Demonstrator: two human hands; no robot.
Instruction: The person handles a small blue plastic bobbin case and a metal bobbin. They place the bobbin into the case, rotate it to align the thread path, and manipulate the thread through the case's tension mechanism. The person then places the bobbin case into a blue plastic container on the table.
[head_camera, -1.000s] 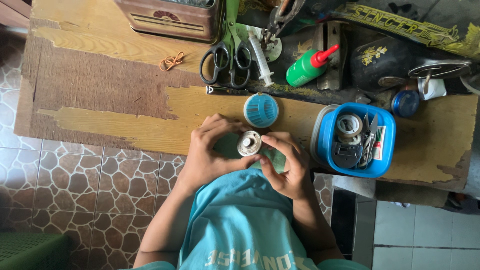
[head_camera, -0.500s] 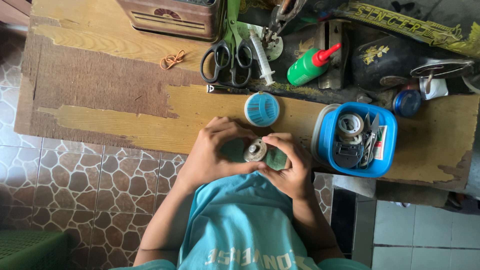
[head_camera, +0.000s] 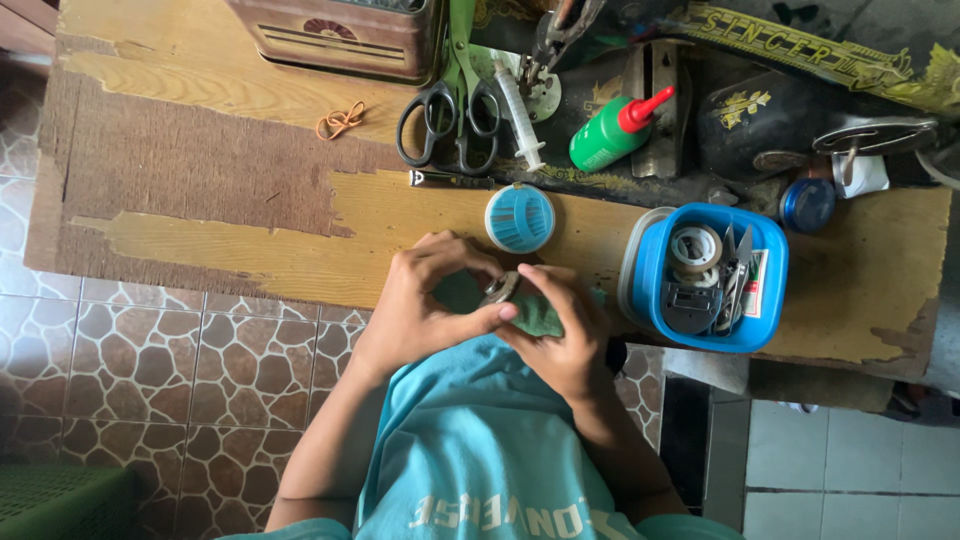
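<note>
Both my hands meet at the near edge of the worn wooden table (head_camera: 230, 150). My left hand (head_camera: 425, 305) and my right hand (head_camera: 560, 325) together grip a small round spool-like object (head_camera: 499, 289) with a green piece of cloth (head_camera: 540, 316) under it. The spool sits edge-on between my fingertips, so little of it shows. A round blue and white case (head_camera: 520, 218) lies on the table just beyond my fingers.
A blue tub (head_camera: 706, 277) with tape rolls and small tools stands to the right. Farther back lie scissors (head_camera: 452, 110), a syringe (head_camera: 519, 115), a green bottle with a red nozzle (head_camera: 615, 132), an orange rubber band (head_camera: 340, 120) and a black sewing machine (head_camera: 800, 70).
The round spool faced up with its white face showing a second ago; it has since been turned edge-on between my fingers, and both hands have closed more tightly around it.
</note>
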